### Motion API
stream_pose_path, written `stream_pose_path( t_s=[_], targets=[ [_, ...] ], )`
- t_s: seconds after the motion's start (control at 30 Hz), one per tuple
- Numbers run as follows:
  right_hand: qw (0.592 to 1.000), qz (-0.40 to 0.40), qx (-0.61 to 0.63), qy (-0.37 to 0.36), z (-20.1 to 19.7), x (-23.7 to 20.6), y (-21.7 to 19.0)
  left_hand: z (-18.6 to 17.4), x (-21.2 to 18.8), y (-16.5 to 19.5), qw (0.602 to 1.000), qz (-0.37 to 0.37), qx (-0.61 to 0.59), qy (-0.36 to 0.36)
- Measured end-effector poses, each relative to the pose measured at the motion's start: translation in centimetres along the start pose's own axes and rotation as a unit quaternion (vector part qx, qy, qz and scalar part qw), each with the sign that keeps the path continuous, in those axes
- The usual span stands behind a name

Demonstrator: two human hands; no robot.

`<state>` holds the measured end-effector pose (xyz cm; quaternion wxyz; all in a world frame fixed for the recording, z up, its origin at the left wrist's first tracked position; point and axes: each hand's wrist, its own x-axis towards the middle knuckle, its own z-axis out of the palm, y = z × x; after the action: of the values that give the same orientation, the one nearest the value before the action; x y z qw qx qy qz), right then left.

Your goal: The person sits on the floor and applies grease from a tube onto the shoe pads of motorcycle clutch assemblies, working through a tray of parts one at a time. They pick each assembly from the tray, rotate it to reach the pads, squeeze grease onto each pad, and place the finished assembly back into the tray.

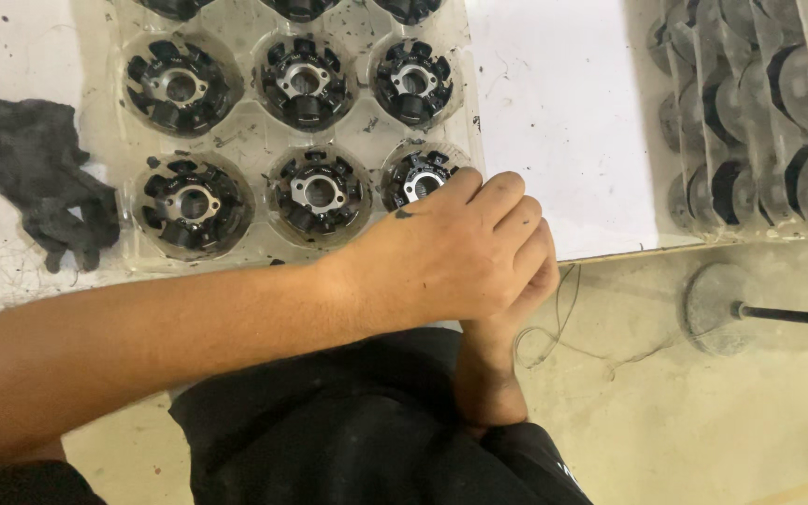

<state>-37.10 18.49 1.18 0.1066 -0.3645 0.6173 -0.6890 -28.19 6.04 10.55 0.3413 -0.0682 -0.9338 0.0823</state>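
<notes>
Left hand [451, 257]: reaches across from the left, fingers curled loosely together, knuckles up, resting at the near right corner of the clear plastic tray [250, 140]; fingertips touch or cover the edge of the stator ring [415, 180] in that corner pocket. Whether it grips the ring cannot be told.

Right hand [526, 290]: mostly hidden beneath the left hand; only curled fingers and the wrist show, so its hold cannot be told.

Tray: lies on the white desk [563, 122], with black stator rings with silver hubs seated one per pocket.

Dark grey glove [39, 178]: lies crumpled on the desk, left of the tray.

Stacked clear trays [759, 122]: stand on edge at far right.

Round grey base with black rod [717, 307]: on the floor, lower right.
</notes>
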Motion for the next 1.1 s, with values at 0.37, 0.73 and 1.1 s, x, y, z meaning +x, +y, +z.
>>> stream_pose_path(
  t_s=[0.37, 0.73, 1.1],
  targets=[
    [0.937, -0.086, -0.338, 0.013, 0.4, -0.1, 5.0, 0.0, -1.3, -0.7, 0.995, 0.038, -0.054, 0.075],
    [0.995, -0.050, -0.053, -0.072, 0.9, 0.0, 2.4, 0.5, -1.6, -1.0, 0.978, -0.098, -0.180, 0.037],
    [0.938, 0.025, -0.318, 0.134, 1.6, 3.0, 8.1, 1.3, -1.5, 0.4, 0.978, -0.109, -0.141, 0.106]
  ],
)
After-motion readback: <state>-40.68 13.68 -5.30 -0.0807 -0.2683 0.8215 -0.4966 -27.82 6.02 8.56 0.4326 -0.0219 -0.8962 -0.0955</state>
